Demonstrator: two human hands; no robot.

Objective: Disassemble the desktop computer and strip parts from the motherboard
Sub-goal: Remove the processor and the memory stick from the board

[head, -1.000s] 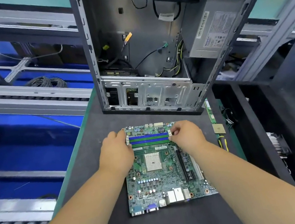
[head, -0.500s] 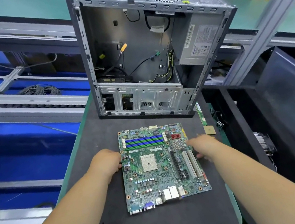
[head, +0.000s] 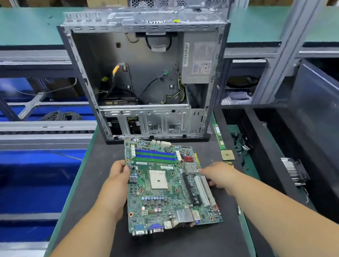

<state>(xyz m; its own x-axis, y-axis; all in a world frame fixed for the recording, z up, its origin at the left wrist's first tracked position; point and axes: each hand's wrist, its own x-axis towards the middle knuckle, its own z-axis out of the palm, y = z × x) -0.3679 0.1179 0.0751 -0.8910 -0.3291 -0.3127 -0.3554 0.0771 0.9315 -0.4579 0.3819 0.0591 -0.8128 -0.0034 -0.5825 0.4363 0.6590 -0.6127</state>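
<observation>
A green motherboard with blue and green memory slots and a bare white CPU socket is tilted up off the black mat, its near edge low. My left hand grips its left edge, thumb on top. My right hand grips its right edge beside the white expansion slots. Behind it stands the open grey desktop case, with loose cables and a power supply inside.
A memory stick and a CPU chip lie on the green table edge right of the mat. Black bins stand to the right, one with a heatsink. A conveyor with blue trays runs along the left.
My hands left the memory slots and moved to the board's side edges. They now grip it, and the board has lifted and tilted off the mat.
</observation>
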